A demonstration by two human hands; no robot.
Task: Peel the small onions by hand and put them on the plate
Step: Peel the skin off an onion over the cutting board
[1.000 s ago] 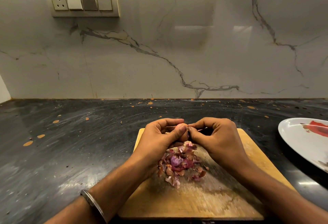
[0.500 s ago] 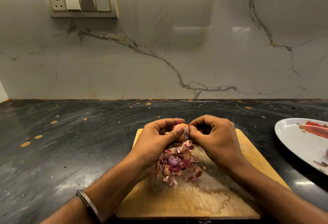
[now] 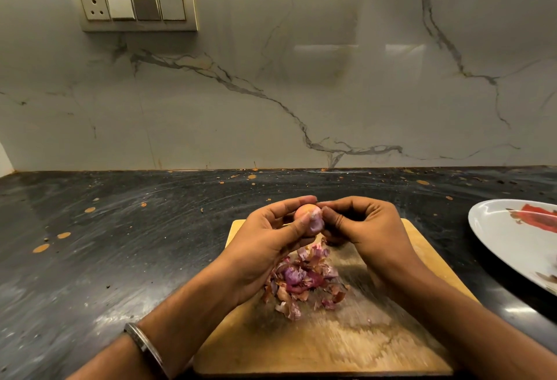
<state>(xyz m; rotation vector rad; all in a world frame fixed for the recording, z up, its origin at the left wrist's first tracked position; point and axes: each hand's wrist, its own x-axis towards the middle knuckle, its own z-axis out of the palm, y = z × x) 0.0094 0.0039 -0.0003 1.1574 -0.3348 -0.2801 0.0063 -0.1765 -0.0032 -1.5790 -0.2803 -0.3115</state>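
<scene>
**Operator:** I have the small onion (image 3: pixel 310 219) just above centre frame, held up off the cutting board (image 3: pixel 325 346). My left hand (image 3: pixel 265 247) grips it, thumb across the front and fingers curled behind. My right hand (image 3: pixel 367 229) comes in from the right, fingertips pinching at the onion's top edge, where I judge a bit of skin is being picked at.

**Observer:** How far peeled is it?

**Operator:** The right side shows pale purple flesh; the upper left is orange-tan, so I think skin is left there. I can't see the back.

**Observer:** And around it?

**Operator:** Directly below the hands a pile of peels (image 3: pixel 301 283) lies on the board. The plate (image 3: pixel 512 247) sits on the bench (image 3: pixel 120 229) at the right edge of the frame, well apart from the hands and partly cut off. I can't tell whether any peeled onions are on it.

**Observer:** What could go wrong?

**Operator:** The bared flesh looks slick. If my right fingers tug hard while the left thumb sits on that smooth part, the onion could squirt out and land in the peels or roll onto the dark bench. Thin skin may also tear short and leave scraps. And the plate is a long reach to the right; a loose grip on the way could drop it.
</scene>
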